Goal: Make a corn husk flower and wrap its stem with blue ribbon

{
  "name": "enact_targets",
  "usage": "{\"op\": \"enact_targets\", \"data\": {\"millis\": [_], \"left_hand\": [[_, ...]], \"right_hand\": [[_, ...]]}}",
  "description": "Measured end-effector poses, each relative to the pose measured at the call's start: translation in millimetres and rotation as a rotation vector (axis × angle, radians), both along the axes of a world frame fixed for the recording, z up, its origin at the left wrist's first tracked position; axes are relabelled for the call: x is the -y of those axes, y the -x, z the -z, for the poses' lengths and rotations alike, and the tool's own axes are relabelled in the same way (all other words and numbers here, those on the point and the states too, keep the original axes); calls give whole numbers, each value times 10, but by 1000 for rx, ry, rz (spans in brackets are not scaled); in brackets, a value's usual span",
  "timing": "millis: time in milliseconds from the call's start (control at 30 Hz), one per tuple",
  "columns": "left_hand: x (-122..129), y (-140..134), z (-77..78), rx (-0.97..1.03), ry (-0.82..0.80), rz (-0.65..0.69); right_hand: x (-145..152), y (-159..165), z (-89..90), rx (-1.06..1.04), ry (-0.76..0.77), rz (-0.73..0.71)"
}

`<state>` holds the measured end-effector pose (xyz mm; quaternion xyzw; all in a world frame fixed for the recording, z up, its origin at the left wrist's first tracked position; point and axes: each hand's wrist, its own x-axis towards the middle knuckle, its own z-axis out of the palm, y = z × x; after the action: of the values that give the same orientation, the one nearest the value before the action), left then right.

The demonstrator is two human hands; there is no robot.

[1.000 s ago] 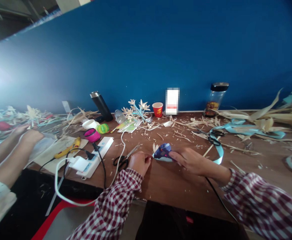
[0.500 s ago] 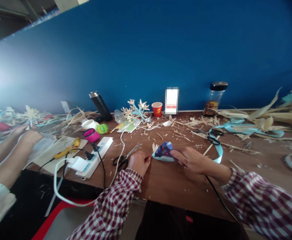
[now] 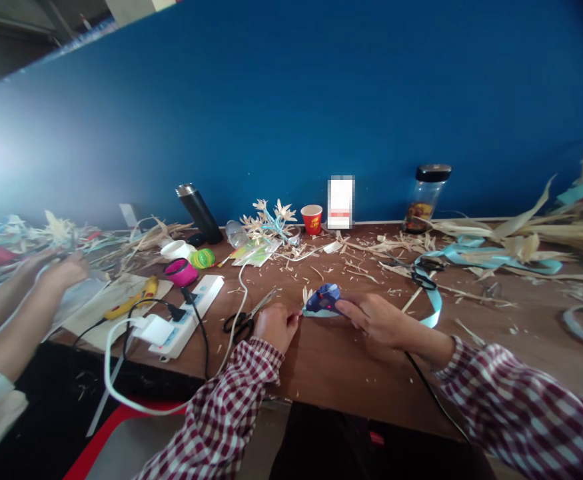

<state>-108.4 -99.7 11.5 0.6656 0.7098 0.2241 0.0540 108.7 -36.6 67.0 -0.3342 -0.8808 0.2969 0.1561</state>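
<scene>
Glue gun [image 3: 324,299], smooth plastic, in right grip [image 3: 374,318], pointed petals [image 3: 307,293], left grip [image 3: 276,326] pinched closed

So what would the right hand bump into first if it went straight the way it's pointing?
Pointing left, the right hand, glue gun leading, would probably meet the left hand; pale petals look close too, but depth is unclear.

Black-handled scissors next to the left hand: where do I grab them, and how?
Probably best by the black handle loops, coming from the person's side. The scissors lie on the table with loops toward the person and blades pointing away, so fingers should stay off the sharp end. Mind the white cable crossing there, and the left hand close by.
</scene>
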Motion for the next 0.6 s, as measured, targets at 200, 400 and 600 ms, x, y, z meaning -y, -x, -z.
{"op": "enact_targets", "data": {"millis": [200, 400, 600], "left_hand": [[-1, -2, -11, -1, 26, -16], [-3, -10, -20, -19, 20, -11], [4, -10, -1, 12, 6, -13]], "right_hand": [[28, -9, -16, -2, 1, -1], [35, 5, 46, 24, 6, -10], [39, -40, -46, 17, 34, -28]]}}
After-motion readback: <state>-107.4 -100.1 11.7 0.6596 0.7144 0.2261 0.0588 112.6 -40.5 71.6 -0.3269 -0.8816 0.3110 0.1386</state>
